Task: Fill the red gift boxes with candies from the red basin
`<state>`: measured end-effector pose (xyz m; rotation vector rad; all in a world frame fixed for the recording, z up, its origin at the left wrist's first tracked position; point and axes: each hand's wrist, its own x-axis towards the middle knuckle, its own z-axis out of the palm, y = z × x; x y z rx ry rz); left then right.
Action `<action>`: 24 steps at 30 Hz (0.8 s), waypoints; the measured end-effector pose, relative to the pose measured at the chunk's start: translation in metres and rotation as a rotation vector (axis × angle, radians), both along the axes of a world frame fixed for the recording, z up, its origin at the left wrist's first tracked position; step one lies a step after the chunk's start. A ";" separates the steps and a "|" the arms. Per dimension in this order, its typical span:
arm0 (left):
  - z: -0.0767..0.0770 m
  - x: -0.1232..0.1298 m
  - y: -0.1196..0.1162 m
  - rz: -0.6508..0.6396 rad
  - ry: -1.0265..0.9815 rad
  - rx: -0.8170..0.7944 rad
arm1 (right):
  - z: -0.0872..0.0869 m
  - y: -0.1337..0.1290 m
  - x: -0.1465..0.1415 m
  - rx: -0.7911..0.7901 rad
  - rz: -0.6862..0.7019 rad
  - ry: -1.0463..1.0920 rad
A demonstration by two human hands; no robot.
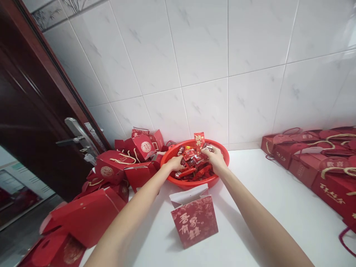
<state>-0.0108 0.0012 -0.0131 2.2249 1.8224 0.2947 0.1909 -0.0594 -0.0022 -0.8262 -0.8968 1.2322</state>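
Note:
Both my hands are in a red plastic basket (pixel 222 157) filled with small wrapped snack packets (pixel 191 163). My left hand (pixel 175 163) reaches in on the left side, fingers curled down among the packets; what it grips is hidden. On the right, my right hand (pixel 215 155) is closed on a dark red packet (pixel 208 147) at the basket's upper right. Close beside its fingers a bright red packet with gold characters (pixel 198 142) stands upright. In front of the basket, a red paper gift box (pixel 196 222) with pale characters stands with its top flaps raised.
Red gift boxes with rope handles (pixel 115 167) are heaped on the left, beside a dark door (pixel 36 92) with a metal handle. Rows of closed red boxes (pixel 306 163) line the right of the white table (pixel 236 230). A tiled wall (pixel 203 55) rises behind.

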 end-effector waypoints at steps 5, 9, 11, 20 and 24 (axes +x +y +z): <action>-0.001 0.000 0.003 -0.015 -0.042 0.002 | -0.001 0.001 0.001 -0.010 0.010 0.004; 0.003 0.003 -0.002 -0.057 -0.181 0.063 | 0.000 -0.002 0.001 -0.003 0.018 0.001; 0.006 0.004 -0.003 -0.076 -0.334 0.117 | 0.001 -0.002 0.001 -0.001 0.018 0.000; 0.008 0.001 -0.003 -0.096 -0.817 0.157 | 0.003 -0.004 0.001 -0.009 0.012 -0.021; 0.010 0.003 -0.004 -0.040 -0.751 0.188 | 0.002 -0.003 0.001 0.002 0.006 -0.033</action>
